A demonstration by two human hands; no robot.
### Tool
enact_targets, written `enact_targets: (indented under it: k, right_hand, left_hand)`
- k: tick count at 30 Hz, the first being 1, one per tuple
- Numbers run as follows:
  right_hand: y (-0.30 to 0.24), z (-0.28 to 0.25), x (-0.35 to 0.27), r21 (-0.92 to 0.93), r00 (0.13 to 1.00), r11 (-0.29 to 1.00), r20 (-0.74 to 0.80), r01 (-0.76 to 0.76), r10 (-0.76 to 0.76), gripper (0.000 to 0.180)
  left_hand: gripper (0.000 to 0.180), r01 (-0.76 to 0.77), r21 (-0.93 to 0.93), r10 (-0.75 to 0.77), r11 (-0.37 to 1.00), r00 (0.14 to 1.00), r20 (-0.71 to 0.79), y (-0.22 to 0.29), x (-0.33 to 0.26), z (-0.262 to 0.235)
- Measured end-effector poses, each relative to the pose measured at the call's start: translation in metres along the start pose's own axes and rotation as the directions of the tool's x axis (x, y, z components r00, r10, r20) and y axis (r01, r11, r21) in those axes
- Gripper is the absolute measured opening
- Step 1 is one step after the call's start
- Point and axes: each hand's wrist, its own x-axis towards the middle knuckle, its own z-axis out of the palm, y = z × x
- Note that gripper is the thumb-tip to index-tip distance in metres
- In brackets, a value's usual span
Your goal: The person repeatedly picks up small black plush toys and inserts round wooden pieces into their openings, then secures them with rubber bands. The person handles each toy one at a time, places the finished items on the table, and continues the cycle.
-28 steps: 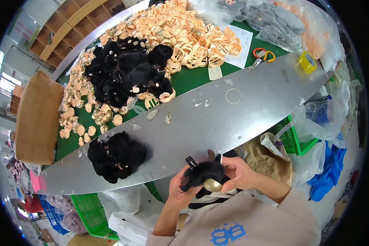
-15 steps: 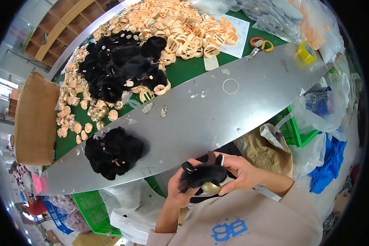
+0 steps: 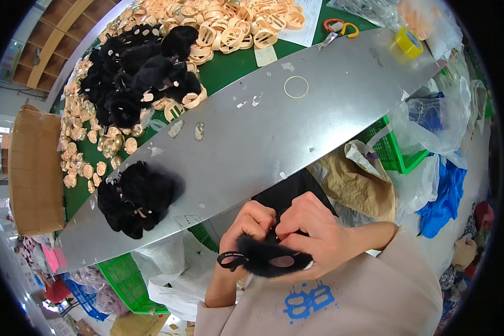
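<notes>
Black fur, low in the head view: that's the soft toy (image 3: 256,259), held off the table (image 3: 246,148) between two hands, right in front of the beige shirt (image 3: 375,297). One ear (image 3: 281,261) with a dusky pink lining faces up, and a black ribbon loop (image 3: 231,260) pokes out on the left side.

So which step is this? Looks like close finger work on the toy, judging by how both hands crowd together over one spot. And the next move, I'd say, calls for a steady squeeze from both sides, with the fur kept out from under the fingertips.

Now the hands themselves! Left hand (image 3: 243,229): fingers curled right in, closed on the toy's far side, with hardly a gap showing. Right hand (image 3: 315,235): bunched up too, thumb pressed across the top of the fur, the rest of it wrapped beneath, a firm grasp on the toy. The knuckles almost meet in the middle, and whatever sits pinched between those fingertips is hidden; can't tell from here.

Over to the metal strip of the table: a small heap of black toys (image 3: 143,193) lies near its left end, well apart from the hands. Beyond, on the green top, a bigger black pile (image 3: 145,75) rests among peach plastic pieces (image 3: 232,36), with orange-handled scissors (image 3: 333,35) and yellow tape (image 3: 409,43) off to the right.
</notes>
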Motion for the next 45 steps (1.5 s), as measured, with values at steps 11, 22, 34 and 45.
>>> enact_targets:
  k: [11, 22, 34, 45]
  right_hand:
    - [-0.001, 0.014, -0.023, 0.154, 0.996, 0.985, -0.068, 0.074, -0.064, 0.021]
    - [-0.015, 0.012, -0.037, 0.252, 1.000, 0.968, -0.011, -0.017, 0.021, 0.018]
    - [0.012, -0.029, -0.030, 0.569, 0.814, 0.582, 0.418, -0.581, 0.404, 0.034]
    - [0.017, -0.026, -0.043, 0.526, 0.944, 0.784, 0.191, -0.329, 0.268, 0.022]
  left_hand:
    - [0.028, -0.100, 0.220, 0.103, 0.970, 0.995, 0.000, 0.022, 0.001, 0.019]
    - [0.025, -0.141, 0.131, 0.152, 0.981, 0.986, -0.073, 0.009, -0.009, 0.030]
    - [0.041, 0.158, 0.327, -0.174, 0.932, 0.985, 0.018, 0.003, -0.012, 0.011]
    - [0.045, -0.043, 0.459, 0.034, 0.887, 0.999, 0.028, -0.014, -0.011, 0.025]
